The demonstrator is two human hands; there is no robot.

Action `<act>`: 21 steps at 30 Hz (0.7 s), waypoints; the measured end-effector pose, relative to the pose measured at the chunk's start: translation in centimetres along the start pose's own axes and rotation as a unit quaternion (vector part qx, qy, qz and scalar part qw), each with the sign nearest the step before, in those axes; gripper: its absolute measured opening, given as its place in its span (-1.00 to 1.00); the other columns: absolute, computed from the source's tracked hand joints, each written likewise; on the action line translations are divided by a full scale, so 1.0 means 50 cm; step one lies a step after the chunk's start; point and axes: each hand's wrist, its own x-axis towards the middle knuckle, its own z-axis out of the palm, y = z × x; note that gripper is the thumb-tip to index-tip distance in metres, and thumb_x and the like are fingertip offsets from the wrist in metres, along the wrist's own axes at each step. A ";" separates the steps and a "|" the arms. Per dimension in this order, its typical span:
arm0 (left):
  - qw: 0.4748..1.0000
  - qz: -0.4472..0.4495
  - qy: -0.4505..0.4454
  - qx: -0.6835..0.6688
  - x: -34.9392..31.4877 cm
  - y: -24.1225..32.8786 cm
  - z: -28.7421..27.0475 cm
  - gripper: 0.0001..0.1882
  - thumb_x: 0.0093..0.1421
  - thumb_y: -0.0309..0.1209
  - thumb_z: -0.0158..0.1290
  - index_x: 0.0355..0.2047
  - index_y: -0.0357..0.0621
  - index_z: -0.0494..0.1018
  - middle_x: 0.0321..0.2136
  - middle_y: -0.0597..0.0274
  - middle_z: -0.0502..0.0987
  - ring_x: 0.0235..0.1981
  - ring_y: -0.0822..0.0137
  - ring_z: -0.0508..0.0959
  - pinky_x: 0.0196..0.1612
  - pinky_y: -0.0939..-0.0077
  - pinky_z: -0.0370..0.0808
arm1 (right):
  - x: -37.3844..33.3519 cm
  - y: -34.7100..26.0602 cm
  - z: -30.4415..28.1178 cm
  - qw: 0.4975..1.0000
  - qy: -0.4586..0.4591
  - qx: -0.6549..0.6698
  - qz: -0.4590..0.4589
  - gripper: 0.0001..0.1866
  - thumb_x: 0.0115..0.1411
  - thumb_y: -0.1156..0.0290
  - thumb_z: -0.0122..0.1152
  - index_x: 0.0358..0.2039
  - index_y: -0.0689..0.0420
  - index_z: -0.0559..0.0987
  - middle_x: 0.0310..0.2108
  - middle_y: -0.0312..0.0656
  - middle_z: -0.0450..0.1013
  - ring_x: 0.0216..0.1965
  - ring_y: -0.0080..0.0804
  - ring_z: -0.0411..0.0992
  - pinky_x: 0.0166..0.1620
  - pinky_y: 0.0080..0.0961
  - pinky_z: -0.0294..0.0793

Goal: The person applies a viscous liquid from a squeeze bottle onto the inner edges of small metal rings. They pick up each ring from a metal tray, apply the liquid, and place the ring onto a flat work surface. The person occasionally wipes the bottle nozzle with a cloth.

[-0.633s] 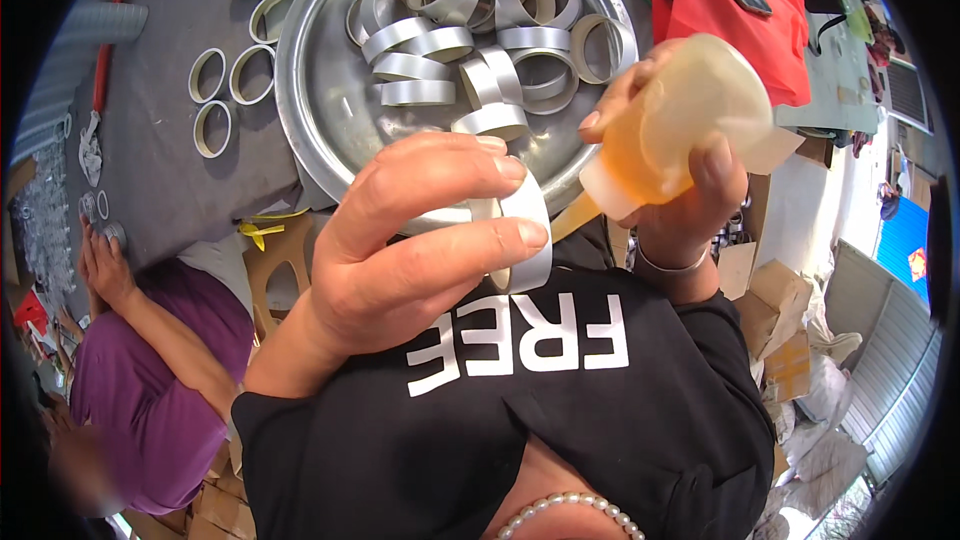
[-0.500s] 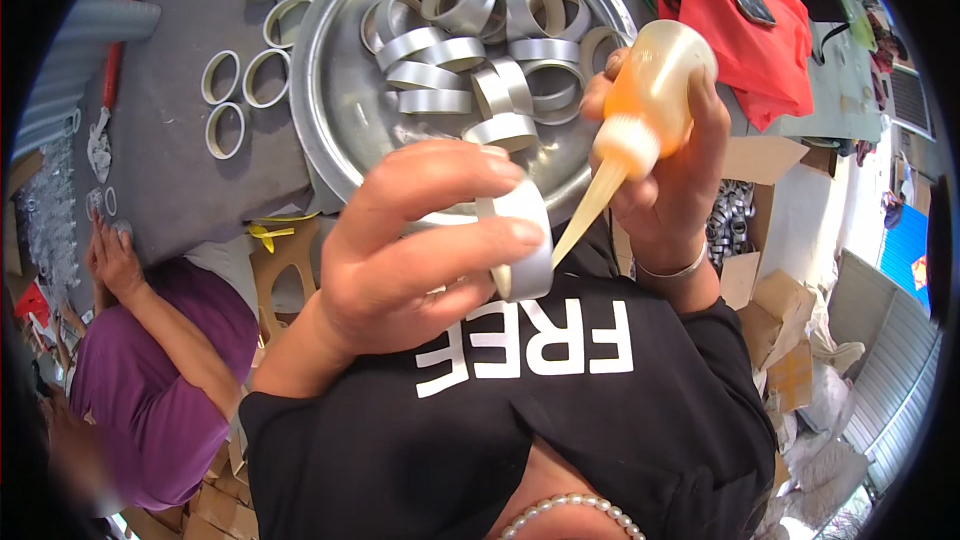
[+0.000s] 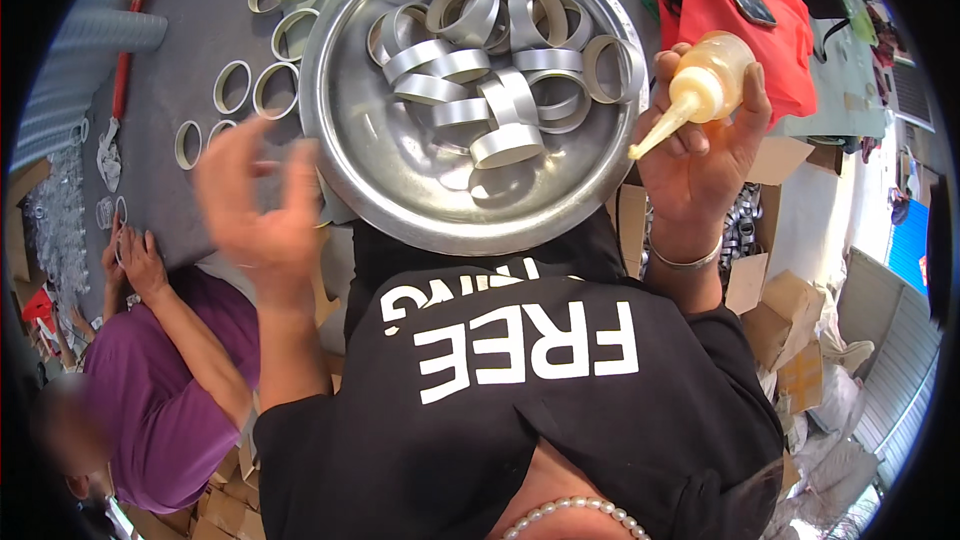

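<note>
A: What's in the right hand [image 3: 700, 155]?

B: A soft amber squeeze bottle [image 3: 712, 82], its grip closed round the belly, the cream nozzle slanting down-left toward the right rim of the round metal tray [image 3: 345, 155]. The bottle hangs in the air just beside that rim.

A: How would it handle?

B: Light, I'd judge, with yielding walls; any squeeze pushes the contents out, so take it at the belly gently, or nearer the shoulder where it looks stiffer. It may be slick if the contents have run.

A: And the left hand [image 3: 262, 205]?

B: Blurred, fingers spread, holding nothing I can see, at the tray's left edge near the rings on the grey tabletop [image 3: 190, 30].

A: The rings [image 3: 505, 145] in the tray?

B: Thin silvery bands, heaped in the far half. Stiff, light, likely to slide; pinch one across its wall.

A: Anyone else?

B: A person in a purple top [image 3: 150, 410], lower left, hands on the tabletop's left edge.
</note>
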 end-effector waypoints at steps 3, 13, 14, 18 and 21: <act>0.980 -0.004 -0.147 -0.133 -0.009 0.120 0.066 -0.66 0.01 -0.48 0.26 -0.15 -0.16 0.53 -0.26 0.16 0.51 -0.36 0.26 0.53 -0.36 0.45 0.47 | -0.002 0.002 0.002 1.000 -0.024 0.002 0.004 -0.34 0.31 -0.07 -0.02 0.01 0.39 0.40 -0.08 0.13 0.44 -0.64 -0.63 0.29 -0.53 -0.72 0.37; 0.932 0.058 -0.303 -0.188 -0.015 0.150 0.099 -0.62 -0.05 -0.35 0.32 -0.22 -0.21 0.53 -0.30 0.11 0.53 -0.43 0.22 0.52 -0.39 0.42 0.47 | -0.019 -0.028 -0.020 0.999 -0.026 0.009 -0.041 -0.31 0.31 -0.08 -0.04 0.06 0.40 0.37 -0.08 0.18 0.45 -0.66 -0.64 0.26 -0.53 -0.71 0.34; 0.940 0.044 -0.304 -0.150 -0.012 0.154 0.105 -0.58 -0.06 -0.31 0.33 -0.21 -0.22 0.52 -0.30 0.09 0.53 -0.43 0.21 0.52 -0.38 0.41 0.48 | -0.019 -0.023 -0.016 0.999 -0.009 0.003 -0.050 -0.31 0.31 -0.08 -0.05 0.06 0.40 0.36 -0.07 0.19 0.45 -0.66 -0.63 0.27 -0.53 -0.71 0.34; 0.936 0.011 -0.350 -0.021 -0.010 0.179 0.126 -0.48 -0.06 -0.13 0.32 -0.23 -0.26 0.48 -0.32 0.07 0.48 -0.36 0.06 0.55 -0.29 0.24 0.51 | -0.021 -0.015 -0.001 0.999 -0.033 -0.004 -0.029 -0.31 0.32 -0.09 -0.09 0.08 0.39 0.36 -0.04 0.19 0.43 -0.65 -0.61 0.32 -0.51 -0.67 0.37; 0.916 -0.025 -0.400 0.012 -0.004 0.186 0.144 -0.45 -0.07 -0.11 0.31 -0.23 -0.29 0.45 -0.31 0.04 0.47 -0.31 0.00 0.55 -0.25 0.19 0.50 | -0.025 -0.016 -0.001 0.999 -0.032 -0.007 -0.035 -0.31 0.33 -0.09 -0.11 0.08 0.38 0.36 -0.03 0.20 0.42 -0.65 -0.59 0.34 -0.50 -0.64 0.39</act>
